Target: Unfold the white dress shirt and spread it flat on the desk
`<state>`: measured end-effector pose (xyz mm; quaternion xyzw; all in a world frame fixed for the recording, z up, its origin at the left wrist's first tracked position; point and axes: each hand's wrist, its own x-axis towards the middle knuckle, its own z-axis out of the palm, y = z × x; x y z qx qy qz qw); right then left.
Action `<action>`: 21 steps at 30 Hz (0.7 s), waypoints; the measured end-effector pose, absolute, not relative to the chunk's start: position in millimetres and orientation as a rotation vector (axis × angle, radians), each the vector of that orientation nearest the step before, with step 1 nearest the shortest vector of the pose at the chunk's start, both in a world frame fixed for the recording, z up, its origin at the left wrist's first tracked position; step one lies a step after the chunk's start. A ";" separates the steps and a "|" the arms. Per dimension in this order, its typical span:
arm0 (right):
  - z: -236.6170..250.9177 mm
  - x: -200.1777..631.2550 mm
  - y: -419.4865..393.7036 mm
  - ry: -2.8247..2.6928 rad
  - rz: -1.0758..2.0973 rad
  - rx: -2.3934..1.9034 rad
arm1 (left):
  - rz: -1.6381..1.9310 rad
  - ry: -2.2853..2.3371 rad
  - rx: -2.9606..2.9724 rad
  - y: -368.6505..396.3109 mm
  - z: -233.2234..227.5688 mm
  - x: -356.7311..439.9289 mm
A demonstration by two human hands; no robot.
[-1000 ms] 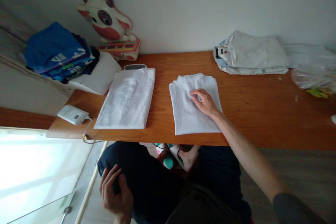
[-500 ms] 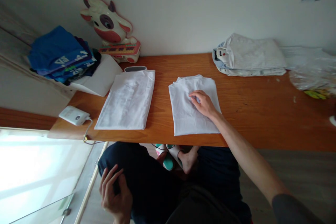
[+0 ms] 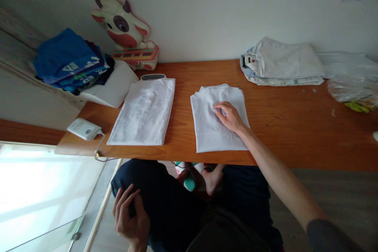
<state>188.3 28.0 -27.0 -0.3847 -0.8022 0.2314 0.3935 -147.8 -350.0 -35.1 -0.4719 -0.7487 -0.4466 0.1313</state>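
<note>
White folded shirt point(image 3: 215, 126) lies under the flat, open right hand point(image 3: 229, 116); smoothing wants even pressure, while the left hand point(image 3: 130, 216), loosely curled and empty, rests at the knee.

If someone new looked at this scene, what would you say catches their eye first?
Most likely the two folded white garments on the wooden table: the right hand lies flat on the nearer folded white shirt, and a second folded white shirt lies apart to its left. Next, the bright cow-shaped toy keyboard stands against the wall at the back left, beside a stack of blue clothes. The left hand rests low by the lap, empty.
</note>
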 end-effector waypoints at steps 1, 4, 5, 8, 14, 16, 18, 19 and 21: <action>-27.2 188.2 28.1 -2.037 0.586 -0.971 | -1.300 -2.173 -1.368 -349.9 -35.2 -147.7; -27.5 188.0 27.7 -2.047 0.575 -0.959 | -1.300 -2.181 -1.370 -350.0 -36.3 -148.4; -27.5 187.9 27.5 -2.052 0.569 -0.961 | -1.300 -2.185 -1.370 -350.1 -36.9 -148.8; -27.1 187.4 26.6 -2.060 0.566 -0.971 | -1.307 -2.188 -1.362 -350.4 -38.7 -149.8; -24.6 187.2 25.8 -2.056 0.578 -0.968 | -1.303 -2.160 -1.376 -349.4 -38.2 -149.3; -24.4 187.3 25.8 -2.055 0.579 -0.967 | -1.300 -2.163 -1.372 -349.3 -37.6 -148.8; -24.5 187.4 25.7 -2.052 0.584 -0.972 | -1.300 -2.169 -1.366 -349.4 -37.2 -148.3; -24.6 187.4 25.7 -2.051 0.588 -0.975 | -1.299 -2.172 -1.366 -349.6 -36.9 -148.1; -24.8 187.4 25.6 -2.049 0.594 -0.983 | -1.299 -2.175 -1.365 -349.8 -36.5 -147.6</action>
